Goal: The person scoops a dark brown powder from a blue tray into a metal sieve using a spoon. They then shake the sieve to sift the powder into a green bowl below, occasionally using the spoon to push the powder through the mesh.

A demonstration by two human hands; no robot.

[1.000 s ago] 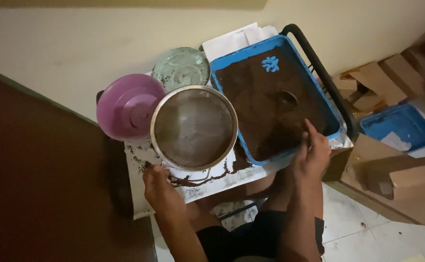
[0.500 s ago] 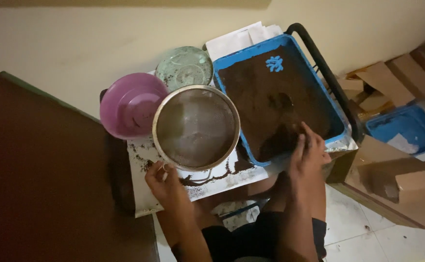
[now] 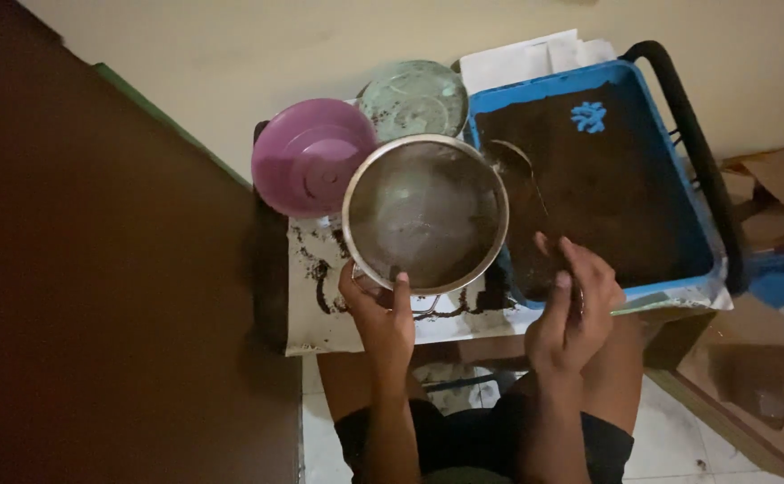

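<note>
On the left, the purple bowl (image 3: 307,159) and the glass lid (image 3: 414,94) sit where they sat a second ago; my left hand (image 3: 381,315) keeps its grasp on the near rim of the metal sieve (image 3: 425,213), thumb hooked over the edge and fingers (image 3: 356,300) curled under it, so the sieve hangs steady over the soiled white paper (image 3: 320,296). To the right, my right hand (image 3: 571,309) has pulled back from the dark soil to the near edge of the blue tray (image 3: 670,161); its fingers are bunched together, loosely clenched; I cannot tell whether they pinch any soil; I judge a scoop toward the sieve is in progress.
</note>
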